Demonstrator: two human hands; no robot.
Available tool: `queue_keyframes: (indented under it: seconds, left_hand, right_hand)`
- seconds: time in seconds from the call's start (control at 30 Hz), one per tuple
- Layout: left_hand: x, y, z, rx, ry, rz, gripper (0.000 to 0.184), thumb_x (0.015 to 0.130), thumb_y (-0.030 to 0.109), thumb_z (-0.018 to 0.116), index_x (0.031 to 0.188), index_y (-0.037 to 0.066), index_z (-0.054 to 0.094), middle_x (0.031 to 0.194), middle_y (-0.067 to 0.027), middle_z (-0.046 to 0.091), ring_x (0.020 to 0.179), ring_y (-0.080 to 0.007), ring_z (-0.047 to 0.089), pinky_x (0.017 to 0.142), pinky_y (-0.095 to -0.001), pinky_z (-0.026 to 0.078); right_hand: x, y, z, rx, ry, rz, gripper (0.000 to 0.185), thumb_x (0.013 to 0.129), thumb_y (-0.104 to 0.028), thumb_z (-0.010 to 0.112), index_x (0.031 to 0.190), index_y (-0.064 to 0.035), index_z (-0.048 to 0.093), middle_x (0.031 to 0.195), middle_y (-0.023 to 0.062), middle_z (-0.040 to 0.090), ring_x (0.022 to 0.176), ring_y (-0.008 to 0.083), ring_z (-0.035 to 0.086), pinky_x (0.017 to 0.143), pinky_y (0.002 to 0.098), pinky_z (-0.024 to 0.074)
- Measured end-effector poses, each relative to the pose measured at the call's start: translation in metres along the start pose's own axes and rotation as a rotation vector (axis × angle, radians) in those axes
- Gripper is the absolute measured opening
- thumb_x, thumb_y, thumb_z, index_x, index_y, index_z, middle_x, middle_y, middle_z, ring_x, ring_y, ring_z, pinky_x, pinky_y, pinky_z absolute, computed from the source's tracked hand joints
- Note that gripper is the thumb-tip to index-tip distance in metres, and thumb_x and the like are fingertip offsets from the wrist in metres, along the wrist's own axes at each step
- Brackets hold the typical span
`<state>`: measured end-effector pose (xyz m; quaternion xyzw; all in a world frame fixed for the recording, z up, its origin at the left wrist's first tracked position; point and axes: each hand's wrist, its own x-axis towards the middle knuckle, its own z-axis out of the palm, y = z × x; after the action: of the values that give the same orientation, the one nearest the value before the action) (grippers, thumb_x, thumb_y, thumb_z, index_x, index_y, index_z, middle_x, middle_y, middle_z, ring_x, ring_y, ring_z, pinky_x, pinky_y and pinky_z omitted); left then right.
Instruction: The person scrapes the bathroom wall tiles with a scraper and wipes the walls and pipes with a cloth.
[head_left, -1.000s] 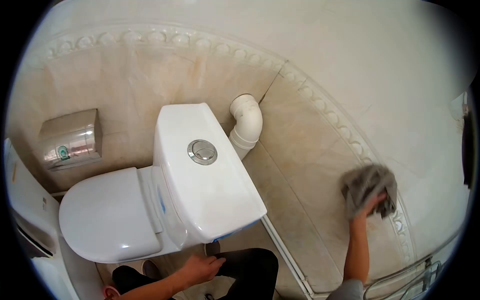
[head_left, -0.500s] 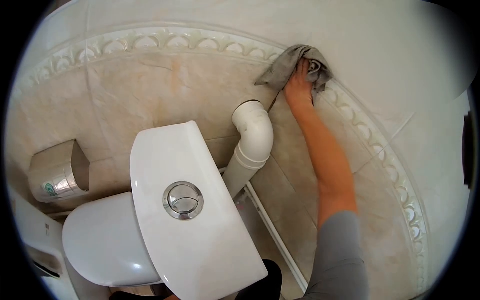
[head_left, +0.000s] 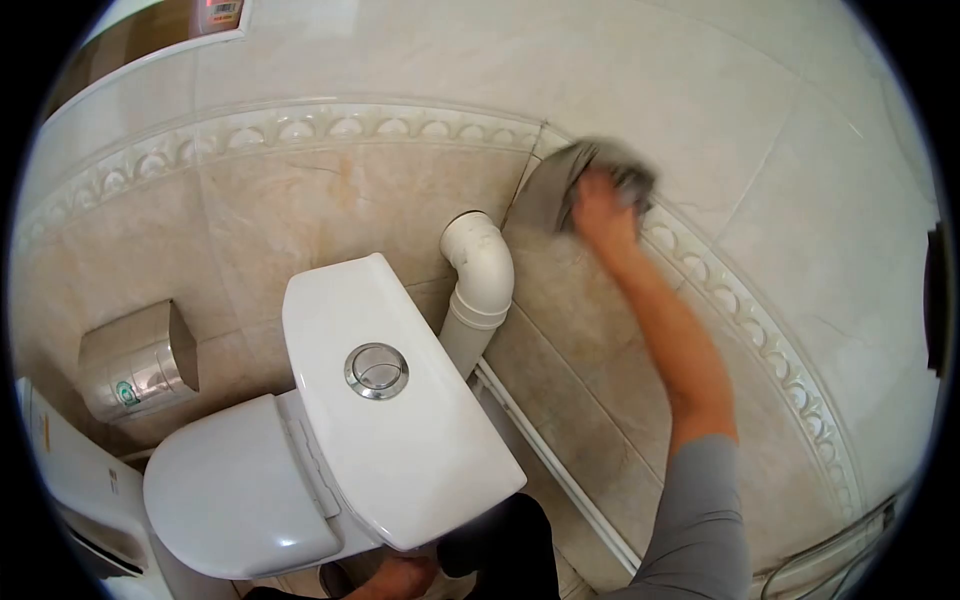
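My right hand (head_left: 605,208) grips a grey cloth (head_left: 556,186), which it presses against the tiled wall near the corner, at the moulded border strip (head_left: 715,285). Both hand and cloth are smeared by motion. Low in the view, my left hand (head_left: 400,578) shows only in part beside my dark-clothed leg, below the edge of the white cistern (head_left: 420,450); its fingers are hidden. A chrome flush button (head_left: 377,371) sits on the cistern lid. Behind the cistern, a white bent pipe (head_left: 482,275) runs into the wall.
The toilet's closed lid (head_left: 235,490) is left of the cistern. A metal paper holder (head_left: 140,360) hangs on the left wall. Thin white pipes (head_left: 555,465) run low along the right wall. A shelf or niche (head_left: 150,50) with a bottle (head_left: 217,16) is at top left.
My right hand and the cloth have shifted slightly along the wall by the corner. The view has tilted, bringing the niche at top left and my left hand into sight.
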<state>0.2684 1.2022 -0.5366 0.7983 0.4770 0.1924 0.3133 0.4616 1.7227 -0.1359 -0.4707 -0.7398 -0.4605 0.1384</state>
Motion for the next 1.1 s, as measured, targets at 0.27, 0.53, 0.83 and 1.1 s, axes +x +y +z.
queue_keyframes:
  seconds: [0.27, 0.53, 0.83, 1.1]
  left_hand:
    - [0.008, -0.029, 0.049, -0.210, 0.220, -0.055, 0.027, 0.094, 0.019, 0.056, 0.111, 0.003, 0.070, 0.094, -0.0220, 0.070, 0.076, -0.0433, 0.065, 0.067, -0.0533, 0.052]
    - [0.019, -0.009, 0.000, -0.172, 0.208, -0.015, 0.024, 0.091, 0.019, 0.060, 0.109, 0.007, 0.070, 0.092, -0.0144, 0.070, 0.075, -0.0355, 0.068, 0.066, -0.0461, 0.056]
    - [0.010, -0.007, 0.001, 0.077, 0.101, 0.092, 0.021, 0.090, 0.019, 0.062, 0.108, 0.012, 0.070, 0.089, -0.0109, 0.069, 0.076, -0.0317, 0.070, 0.062, -0.0418, 0.057]
    - [0.028, -0.024, 0.031, 0.275, 0.028, 0.090, 0.022, 0.092, 0.022, 0.062, 0.108, 0.010, 0.070, 0.087, -0.0110, 0.068, 0.072, -0.0322, 0.068, 0.061, -0.0431, 0.056]
  right_hand:
    - [0.079, -0.015, 0.045, 0.005, 0.406, 0.040, 0.052, 0.094, -0.022, 0.052, 0.141, 0.0027, 0.051, 0.153, 0.0203, 0.042, 0.140, 0.0340, 0.041, 0.118, 0.0481, 0.0296]
    - [-0.211, -0.157, 0.209, -0.384, -0.340, -0.679, 0.057, 0.094, -0.023, 0.051, 0.145, 0.0031, 0.049, 0.154, 0.0233, 0.042, 0.127, 0.0370, 0.055, 0.106, 0.0616, 0.0377]
    - [-0.166, -0.043, 0.050, -0.076, -0.507, -0.195, 0.025, 0.089, -0.027, 0.059, 0.092, -0.0099, 0.076, 0.093, 0.0084, 0.070, 0.087, 0.0267, 0.064, 0.079, 0.0523, 0.0476]
    - [0.000, 0.017, -0.038, -0.347, 0.391, 0.057, 0.056, 0.092, -0.032, 0.055, 0.138, 0.0001, 0.055, 0.141, 0.0188, 0.054, 0.129, 0.0311, 0.051, 0.119, 0.0573, 0.0236]
